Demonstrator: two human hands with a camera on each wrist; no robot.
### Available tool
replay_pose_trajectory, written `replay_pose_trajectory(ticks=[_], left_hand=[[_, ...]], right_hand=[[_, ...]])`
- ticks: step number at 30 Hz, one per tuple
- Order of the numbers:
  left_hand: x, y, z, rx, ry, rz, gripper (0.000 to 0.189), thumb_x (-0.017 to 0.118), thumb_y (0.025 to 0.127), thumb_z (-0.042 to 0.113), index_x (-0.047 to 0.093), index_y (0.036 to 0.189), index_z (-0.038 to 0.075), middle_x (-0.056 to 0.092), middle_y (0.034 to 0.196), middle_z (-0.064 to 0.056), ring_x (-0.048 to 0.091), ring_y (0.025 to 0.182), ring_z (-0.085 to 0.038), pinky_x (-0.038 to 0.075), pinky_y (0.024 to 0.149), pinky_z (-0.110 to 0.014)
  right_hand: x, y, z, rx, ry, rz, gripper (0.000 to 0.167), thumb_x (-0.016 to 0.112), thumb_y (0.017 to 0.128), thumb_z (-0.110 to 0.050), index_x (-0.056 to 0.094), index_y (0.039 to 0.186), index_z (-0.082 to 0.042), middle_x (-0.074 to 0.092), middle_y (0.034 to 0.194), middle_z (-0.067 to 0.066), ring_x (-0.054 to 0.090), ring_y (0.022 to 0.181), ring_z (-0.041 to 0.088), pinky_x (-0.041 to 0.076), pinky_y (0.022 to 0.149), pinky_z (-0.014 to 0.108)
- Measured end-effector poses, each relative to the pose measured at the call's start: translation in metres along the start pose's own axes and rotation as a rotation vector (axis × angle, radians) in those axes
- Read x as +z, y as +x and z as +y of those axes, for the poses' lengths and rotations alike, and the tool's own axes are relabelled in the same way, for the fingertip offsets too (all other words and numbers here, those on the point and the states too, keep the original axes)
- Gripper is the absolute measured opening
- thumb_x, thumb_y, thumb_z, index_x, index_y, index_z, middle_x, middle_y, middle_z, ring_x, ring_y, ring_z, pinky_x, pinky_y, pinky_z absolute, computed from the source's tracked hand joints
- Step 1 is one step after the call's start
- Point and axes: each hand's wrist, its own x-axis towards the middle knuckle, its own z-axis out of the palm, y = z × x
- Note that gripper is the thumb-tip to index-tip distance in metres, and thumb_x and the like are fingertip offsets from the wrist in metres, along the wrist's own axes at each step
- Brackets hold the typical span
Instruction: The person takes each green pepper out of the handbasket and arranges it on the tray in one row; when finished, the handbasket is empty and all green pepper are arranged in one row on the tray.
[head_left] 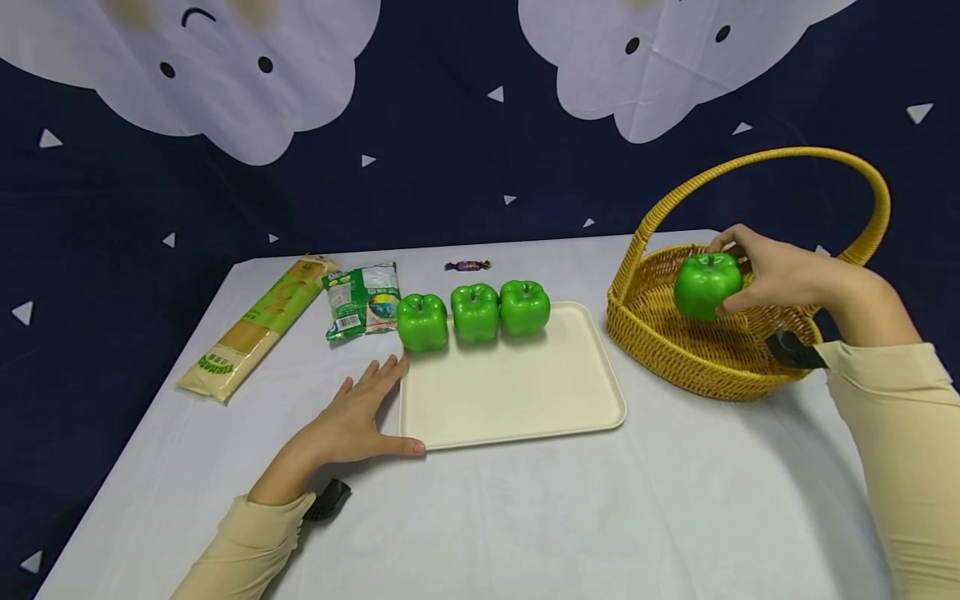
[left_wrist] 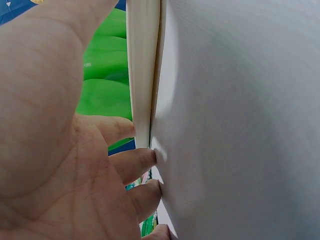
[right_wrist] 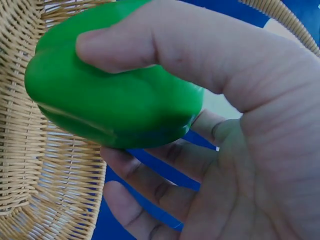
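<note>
My right hand [head_left: 776, 271] grips a green bell pepper [head_left: 705, 287] over the opening of a yellow wicker basket [head_left: 667, 354]. In the right wrist view the thumb lies across the pepper [right_wrist: 115, 100] and the fingers curl under it, with the basket's woven wall [right_wrist: 65, 170] beside. My left hand [head_left: 348, 425] rests spread at the left edge of a cream tray [head_left: 517, 392], thumb and fingertips touching its rim. Three more green bell peppers [head_left: 476, 314] stand in a row along the tray's back left edge. The left wrist view shows the tray's rim [left_wrist: 142, 75] against the fingers.
A green snack packet [head_left: 363, 300] lies left of the peppers, beside a long pack of noodles [head_left: 258, 329]. Behind the tray is a small purple wrapped candy [head_left: 468, 266]. The basket's tall handle [head_left: 787, 152] arches above my right hand. A white cloth covers the table [head_left: 525, 517].
</note>
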Motion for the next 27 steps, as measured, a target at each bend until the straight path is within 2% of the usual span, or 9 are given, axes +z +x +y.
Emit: replay_pose_trajectory(ticks=[3, 6, 10, 13, 17, 19, 23, 24, 27], left_hand=[[0.000, 0.000, 0.000, 0.001, 0.001, 0.001, 0.135, 0.090, 0.074, 0.069, 0.018, 0.173, 0.012, 0.018, 0.180, -0.020, 0.011, 0.166, -0.049, 0.007, 0.128, -0.079], [0.000, 0.000, 0.000, 0.002, -0.001, 0.002, 0.135, 0.090, 0.074, 0.068, 0.018, 0.173, 0.012, 0.018, 0.180, -0.020, 0.010, 0.166, -0.049, 0.007, 0.128, -0.078], [0.000, 0.000, 0.000, 0.001, -0.004, 0.001, 0.135, 0.090, 0.074, 0.069, 0.017, 0.174, 0.012, 0.018, 0.180, -0.020, 0.010, 0.167, -0.049, 0.007, 0.128, -0.078], [0.000, 0.000, 0.000, -0.001, -0.004, 0.000, 0.136, 0.090, 0.074, 0.069, 0.017, 0.174, 0.012, 0.018, 0.180, -0.019, 0.010, 0.167, -0.049, 0.007, 0.129, -0.078], [-0.001, 0.000, 0.001, -0.002, -0.004, 0.001, 0.136, 0.090, 0.074, 0.069, 0.017, 0.174, 0.012, 0.017, 0.180, -0.019, 0.010, 0.167, -0.049, 0.007, 0.129, -0.078], [-0.001, 0.000, 0.001, 0.000, -0.002, 0.002, 0.136, 0.090, 0.074, 0.069, 0.017, 0.174, 0.012, 0.017, 0.180, -0.019, 0.010, 0.166, -0.049, 0.007, 0.129, -0.078], [0.000, -0.001, 0.001, -0.001, -0.003, 0.001, 0.135, 0.090, 0.074, 0.068, 0.017, 0.173, 0.012, 0.018, 0.180, -0.020, 0.010, 0.166, -0.050, 0.007, 0.128, -0.079], [0.000, -0.002, 0.001, 0.000, -0.003, 0.002, 0.135, 0.090, 0.074, 0.068, 0.018, 0.173, 0.012, 0.018, 0.180, -0.020, 0.010, 0.166, -0.050, 0.007, 0.128, -0.079], [0.000, -0.001, 0.001, 0.003, -0.003, 0.004, 0.135, 0.090, 0.074, 0.068, 0.018, 0.173, 0.011, 0.018, 0.179, -0.020, 0.010, 0.166, -0.050, 0.008, 0.128, -0.079]], right_hand=[[0.000, -0.002, -0.002, -0.012, 0.020, 0.001, 0.092, 0.093, 0.083, -0.012, 0.031, 0.150, 0.001, 0.049, 0.143, 0.034, 0.058, 0.123, 0.046, 0.058, 0.088, 0.032], [0.000, -0.003, -0.004, -0.025, 0.039, -0.001, 0.093, 0.092, 0.082, -0.010, 0.031, 0.151, 0.000, 0.049, 0.144, 0.033, 0.058, 0.124, 0.045, 0.050, 0.079, 0.015], [0.001, -0.006, -0.006, -0.033, 0.048, -0.001, 0.094, 0.092, 0.083, -0.010, 0.030, 0.153, -0.002, 0.048, 0.146, 0.033, 0.056, 0.126, 0.046, 0.046, 0.077, 0.010], [0.002, -0.007, -0.008, -0.036, 0.058, 0.001, 0.096, 0.093, 0.083, -0.011, 0.029, 0.154, -0.003, 0.048, 0.147, 0.033, 0.056, 0.127, 0.047, 0.050, 0.081, 0.015], [0.003, -0.008, -0.010, -0.038, 0.069, 0.004, 0.096, 0.093, 0.085, -0.014, 0.028, 0.154, -0.003, 0.048, 0.147, 0.032, 0.056, 0.127, 0.047, 0.056, 0.089, 0.030], [0.004, -0.009, -0.012, -0.036, 0.075, 0.000, 0.095, 0.092, 0.087, -0.016, 0.027, 0.155, -0.004, 0.047, 0.147, 0.032, 0.056, 0.127, 0.046, 0.057, 0.094, 0.042], [0.006, -0.011, -0.016, -0.023, 0.078, -0.017, 0.093, 0.087, 0.092, -0.025, 0.024, 0.158, -0.006, 0.046, 0.147, 0.030, 0.055, 0.128, 0.046, 0.055, 0.101, 0.054], [0.007, -0.012, -0.017, -0.025, 0.079, -0.021, 0.092, 0.086, 0.094, -0.027, 0.023, 0.158, -0.006, 0.045, 0.148, 0.031, 0.054, 0.128, 0.047, 0.052, 0.102, 0.062], [0.007, -0.012, -0.019, -0.018, 0.074, -0.021, 0.091, 0.084, 0.095, -0.030, 0.023, 0.159, -0.008, 0.043, 0.150, 0.031, 0.053, 0.130, 0.048, 0.051, 0.103, 0.064]])
